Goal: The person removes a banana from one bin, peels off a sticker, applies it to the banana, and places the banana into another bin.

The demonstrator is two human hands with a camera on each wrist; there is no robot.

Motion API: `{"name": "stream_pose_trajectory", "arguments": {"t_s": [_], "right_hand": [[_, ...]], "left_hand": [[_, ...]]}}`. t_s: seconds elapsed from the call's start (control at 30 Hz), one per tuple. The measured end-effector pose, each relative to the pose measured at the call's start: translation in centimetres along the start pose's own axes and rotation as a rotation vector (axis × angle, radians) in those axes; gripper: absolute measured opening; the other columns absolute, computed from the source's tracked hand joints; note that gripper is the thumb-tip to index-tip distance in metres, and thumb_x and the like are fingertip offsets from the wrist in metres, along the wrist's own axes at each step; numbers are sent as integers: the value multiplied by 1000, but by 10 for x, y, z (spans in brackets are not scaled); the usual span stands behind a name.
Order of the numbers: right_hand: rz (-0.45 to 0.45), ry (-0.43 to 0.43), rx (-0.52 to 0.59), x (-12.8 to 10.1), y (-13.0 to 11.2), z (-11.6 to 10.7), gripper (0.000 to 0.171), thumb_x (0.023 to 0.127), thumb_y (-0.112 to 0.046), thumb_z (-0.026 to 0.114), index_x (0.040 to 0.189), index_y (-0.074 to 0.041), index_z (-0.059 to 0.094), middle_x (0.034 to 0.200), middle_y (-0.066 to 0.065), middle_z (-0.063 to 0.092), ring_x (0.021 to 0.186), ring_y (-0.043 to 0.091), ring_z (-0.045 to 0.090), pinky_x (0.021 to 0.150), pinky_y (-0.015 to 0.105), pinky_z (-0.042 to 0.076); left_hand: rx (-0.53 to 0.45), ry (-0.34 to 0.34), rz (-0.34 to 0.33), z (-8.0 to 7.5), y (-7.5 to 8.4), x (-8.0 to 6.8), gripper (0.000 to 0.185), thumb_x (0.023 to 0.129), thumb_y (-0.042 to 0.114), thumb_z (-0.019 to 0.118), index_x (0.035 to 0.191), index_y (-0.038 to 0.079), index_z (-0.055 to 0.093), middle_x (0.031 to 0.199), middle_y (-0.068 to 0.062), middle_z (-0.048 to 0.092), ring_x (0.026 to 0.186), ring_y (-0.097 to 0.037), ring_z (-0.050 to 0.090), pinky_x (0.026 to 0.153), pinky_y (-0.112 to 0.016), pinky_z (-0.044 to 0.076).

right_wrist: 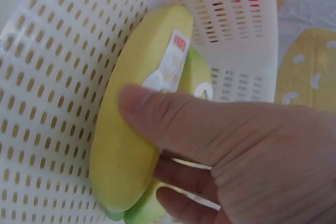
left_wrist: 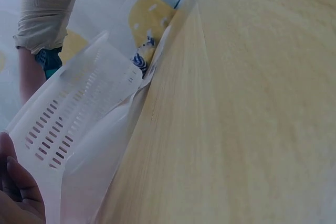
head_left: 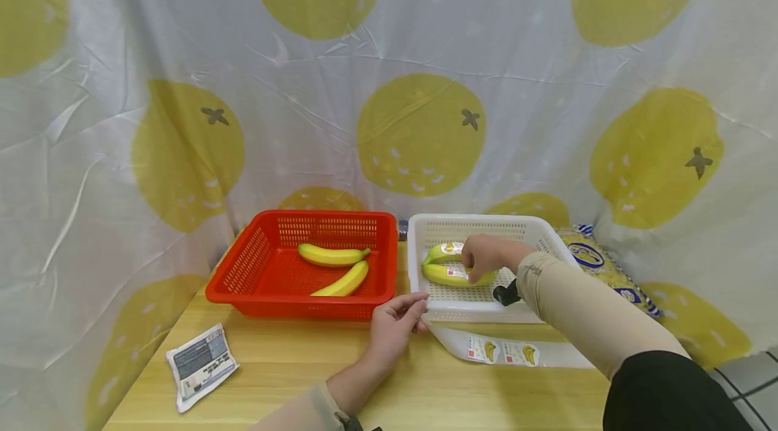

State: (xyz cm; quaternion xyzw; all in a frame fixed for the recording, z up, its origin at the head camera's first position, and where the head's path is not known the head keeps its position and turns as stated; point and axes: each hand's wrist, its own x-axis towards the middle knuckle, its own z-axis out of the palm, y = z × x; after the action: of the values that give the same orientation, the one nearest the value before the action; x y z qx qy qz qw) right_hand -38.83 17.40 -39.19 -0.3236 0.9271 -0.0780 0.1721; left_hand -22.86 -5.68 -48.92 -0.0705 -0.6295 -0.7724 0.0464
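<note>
From the head camera: the white basket [head_left: 486, 269] sits on the wooden desk [head_left: 286, 377], and that basket is our landmark. Inside it the right hand [head_left: 483, 257] curls its fingers over a wrapped banana [head_left: 446, 274], with a greener banana [head_left: 442, 252] just behind it. The left hand [head_left: 395, 326] sits at the basket's front left corner, fingertips touching the rim, fingers lightly bent, gripping nothing that shows. Just left of the white basket stands a red basket [head_left: 261, 269] with two bare bananas [head_left: 333, 255] in it. Under the white basket's front edge lies a clear bag with banana labels [head_left: 504, 352]; behind its right side, a yellow packet [head_left: 592, 259]. Far left of it on the desk, a small grey pouch [head_left: 200, 363].

Left wrist view: fingertips [left_wrist: 13, 182] rest against the white basket's slotted wall [left_wrist: 68, 124], plastic film beneath, desk [left_wrist: 241, 119] beside.

Right wrist view: thumb [right_wrist: 157, 114] presses across the wrapped banana [right_wrist: 131, 145], fingers curled beneath it, a firm grip, down on the white basket's floor [right_wrist: 47, 87].
</note>
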Motion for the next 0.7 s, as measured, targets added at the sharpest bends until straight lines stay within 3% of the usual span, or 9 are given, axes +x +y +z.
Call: {"name": "stream_pose_trajectory", "arguments": {"t_s": [0.2,0.4,0.7], "right_hand": [[26,23,-54,3,-1,2,21,78,-11,88,82,-11,68,78,-5,60,71,13,49,66,29,44],[-4,40,-101,6,-2,2,19,78,-3,80,76,-9,62,70,-4,56,66,13,47,63,27,41],[15,90,-130,11,2,1,12,84,-1,75,76,-9,69,70,-3,61,66,13,51,64,29,46]], "left_hand": [[-4,6,8,0,0,-1,25,95,13,75,115,-1,75,97,-21,73,61,-9,62,64,-19,52],[-4,-4,-9,0,1,-1,25,95,13,75,116,-1,75,96,-17,73,61,-8,62,65,-19,54],[4,-6,-22,0,1,0,25,95,13,74,116,1,76,96,-13,73,62,-8,62,66,-20,54]]}}
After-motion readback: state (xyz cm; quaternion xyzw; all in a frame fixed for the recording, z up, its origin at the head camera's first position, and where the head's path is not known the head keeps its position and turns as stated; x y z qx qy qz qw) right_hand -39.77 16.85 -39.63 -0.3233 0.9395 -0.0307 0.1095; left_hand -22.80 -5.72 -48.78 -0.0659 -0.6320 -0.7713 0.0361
